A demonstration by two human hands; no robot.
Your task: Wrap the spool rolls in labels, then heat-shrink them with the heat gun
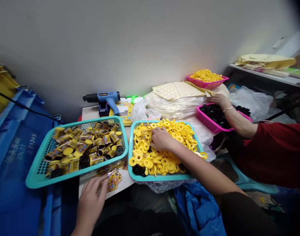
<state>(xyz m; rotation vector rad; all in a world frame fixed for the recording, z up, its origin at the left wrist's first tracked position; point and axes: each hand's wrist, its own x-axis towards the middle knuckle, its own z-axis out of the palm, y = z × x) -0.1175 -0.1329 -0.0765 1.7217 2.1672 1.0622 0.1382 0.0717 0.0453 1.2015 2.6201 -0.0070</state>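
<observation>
The right hand point(161, 139) rests on a heap of yellow plastic rings point(155, 155) in a teal plastic basket point(131, 154), with its fingers point(152, 137) curled down onto them; whether they grip any, I cannot tell. The left hand point(92, 203) is at the front edge of the bench point(88, 113), its fingers point(103, 185) touching small yellow foil packets point(113, 180), but whether they are clenched is also unclear. Just left of the rings, a 2nd teal basket point(66, 174) holds yellow-labelled canisters point(83, 146). A blue heat gun point(108, 98) stands behind them. To the right, a co-worker's hand point(220, 100), with a red sleeve point(270, 154) further up the arm, is just above a pink basket point(210, 126) of black caps point(214, 114).
</observation>
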